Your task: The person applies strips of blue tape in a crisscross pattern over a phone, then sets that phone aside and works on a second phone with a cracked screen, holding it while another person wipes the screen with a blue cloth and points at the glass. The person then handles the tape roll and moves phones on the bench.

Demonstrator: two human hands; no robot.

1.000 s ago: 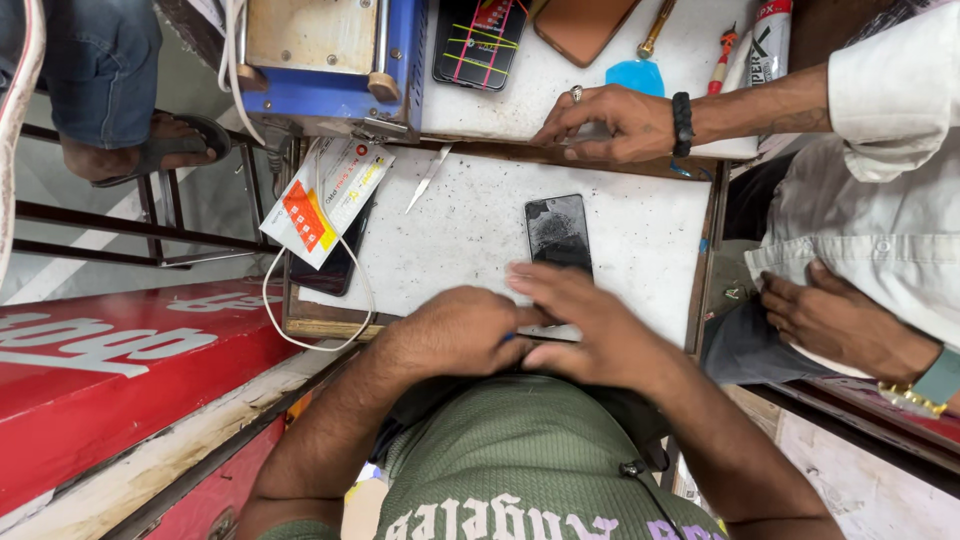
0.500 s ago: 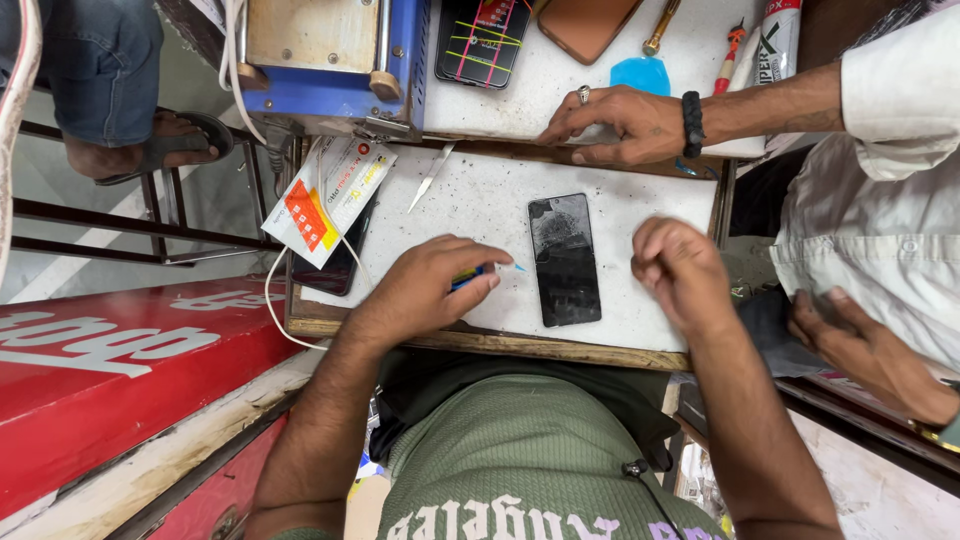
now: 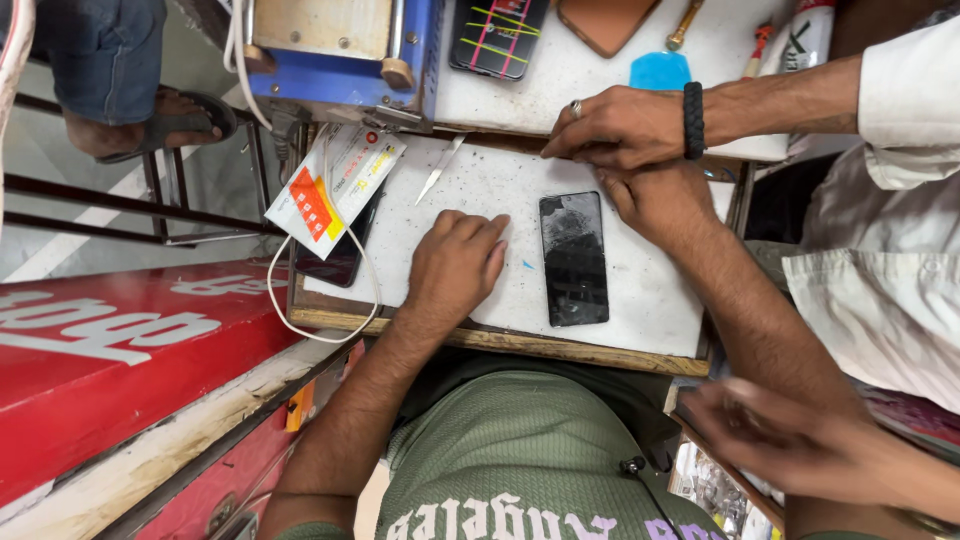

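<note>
A black phone [image 3: 574, 258] with a cracked screen lay flat on the white worktop [image 3: 655, 300]; the left hand [image 3: 456, 265] rested beside it, loosely curled, gripping nothing visible; the right hand [image 3: 655, 198] reached past its top corner, its fingers hidden beneath a co-worker's hand [image 3: 622, 125], its grip impossible to tell.

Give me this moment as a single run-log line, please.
left hand: flat on white board | right hand: beside black phone | phone: lying flat, screen cracked

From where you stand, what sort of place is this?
Most likely a small phone repair stall. A black phone with a cracked screen lies on a scuffed white worktop, tweezers lie beside it, and a blue machine stands just behind.
</note>
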